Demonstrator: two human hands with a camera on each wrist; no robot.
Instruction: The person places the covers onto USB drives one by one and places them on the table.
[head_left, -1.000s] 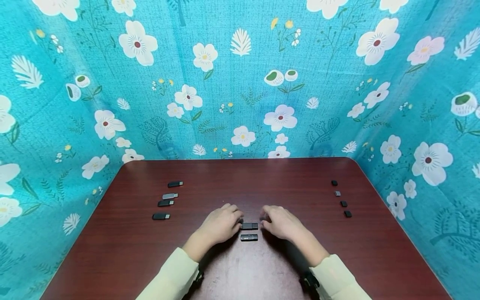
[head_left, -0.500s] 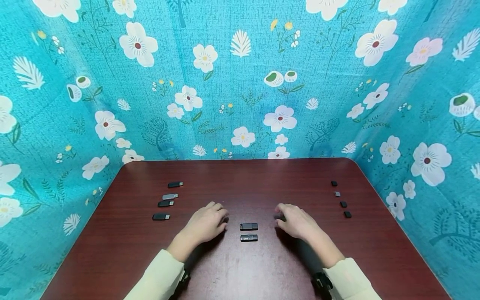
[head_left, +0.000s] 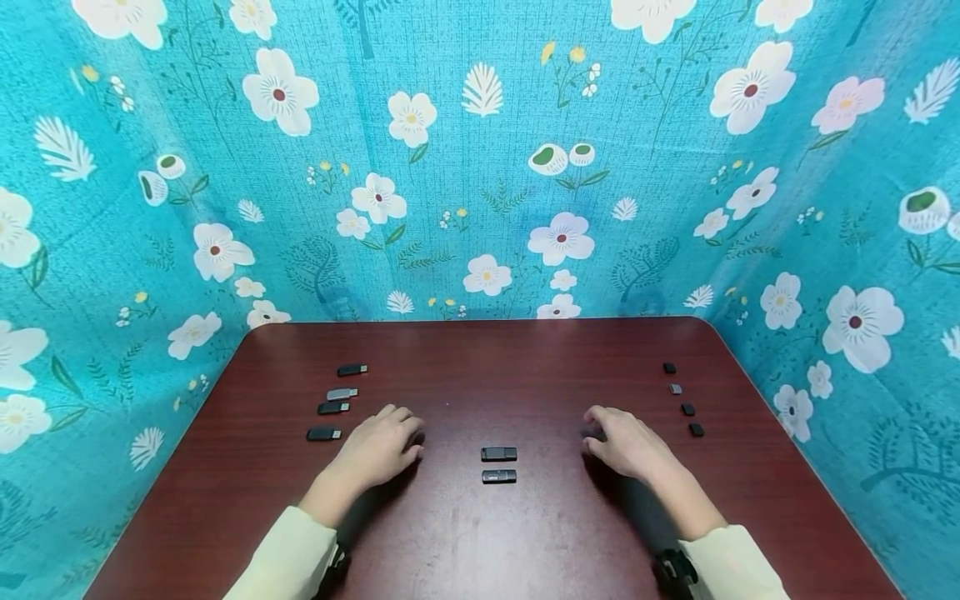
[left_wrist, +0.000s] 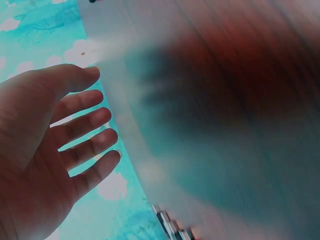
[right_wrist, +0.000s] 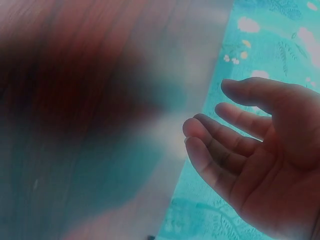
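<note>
Two dark USB sticks with their caps on lie one behind the other at the middle of the table, the farther USB stick (head_left: 498,454) and the nearer USB stick (head_left: 499,477). My left hand (head_left: 377,446) is over the table to their left, its fingers loosely bent and holding nothing. On their right, apart from them, my right hand (head_left: 628,443) hovers with relaxed fingers and nothing in its grasp. The left wrist view shows the bare palm of the left hand (left_wrist: 50,130); the right hand (right_wrist: 260,155) appears just as bare in the right wrist view.
Several uncapped USB sticks, among them a grey stick (head_left: 342,393), form a column at the left. Small caps, such as a black cap (head_left: 697,430), line up at the right. A blue flowered curtain (head_left: 480,167) hangs behind the dark red table (head_left: 480,350).
Both hands have drawn away from the two capped USB sticks, the left hand leftward and the right hand rightward. The sticks and caps stay where they were.
</note>
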